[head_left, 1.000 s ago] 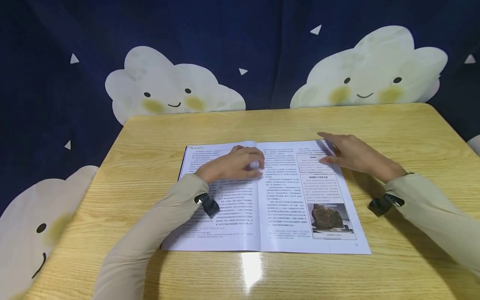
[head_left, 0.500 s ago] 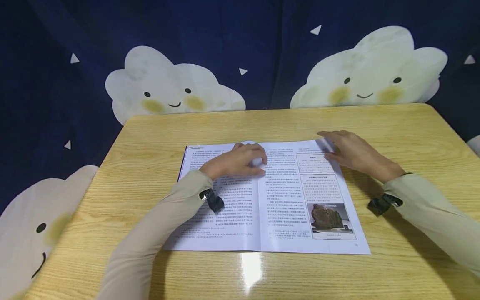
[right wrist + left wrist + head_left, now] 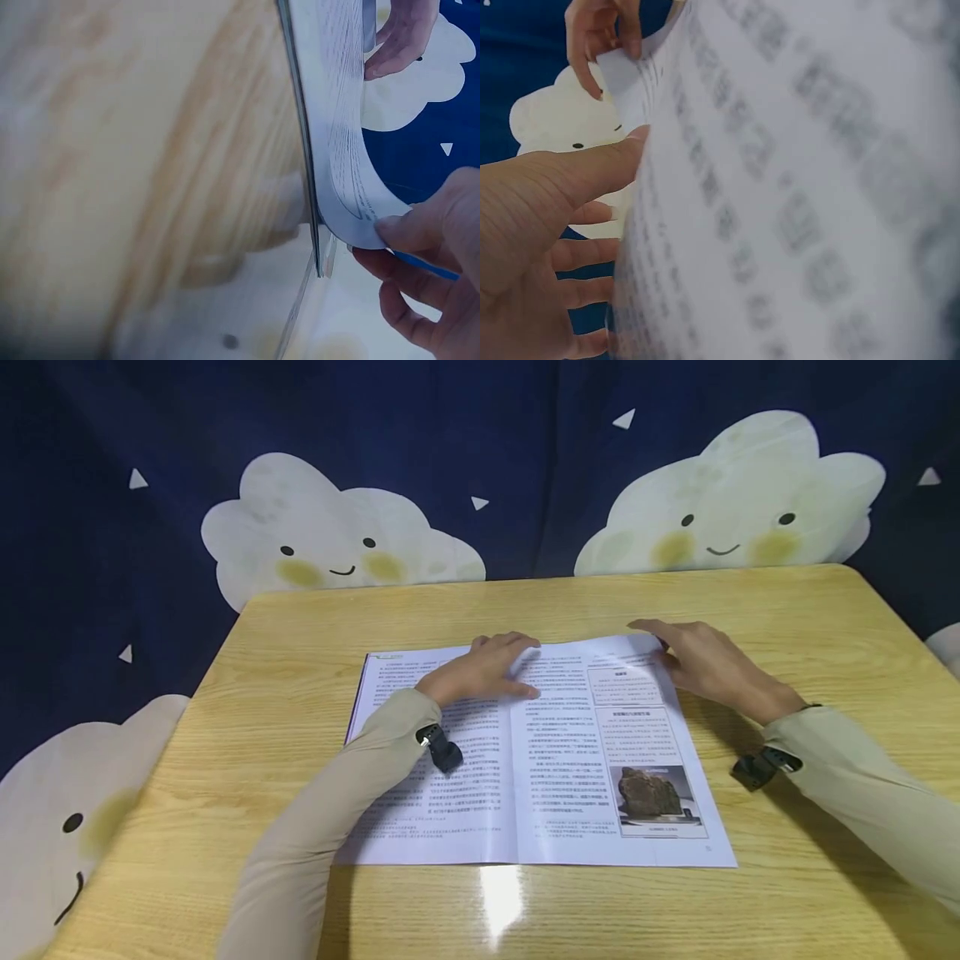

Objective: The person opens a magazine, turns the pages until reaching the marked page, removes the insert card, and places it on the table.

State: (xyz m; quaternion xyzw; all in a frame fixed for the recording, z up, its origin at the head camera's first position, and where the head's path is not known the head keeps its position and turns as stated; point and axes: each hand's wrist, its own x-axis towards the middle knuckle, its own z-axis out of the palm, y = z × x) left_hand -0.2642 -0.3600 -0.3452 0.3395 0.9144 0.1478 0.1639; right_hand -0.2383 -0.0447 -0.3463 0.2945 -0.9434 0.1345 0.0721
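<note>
An open magazine (image 3: 566,777) with printed text lies on the table, a rock photo (image 3: 654,793) on its right page. My left hand (image 3: 480,671) is over the upper part near the centre fold, fingers stretched out and thumb apart. In the left wrist view its thumb touches the paper, and the other fingertips reach the page's edge. At the upper right corner my right hand (image 3: 712,664) pinches the page (image 3: 345,176) between thumb and fingers, as the right wrist view shows. That corner curls up, away from the pages beneath.
The wooden table (image 3: 300,618) extends around the magazine on every side. Behind it hangs a dark blue curtain (image 3: 525,452) with smiling white clouds. Each sleeved wrist carries a black strapped device, such as the left wrist device (image 3: 442,750).
My left hand has slid right and slightly away, its fingers straightening from a bent pose. My right thumb has closed in on the page's corner, and the page's upper edge has risen a little.
</note>
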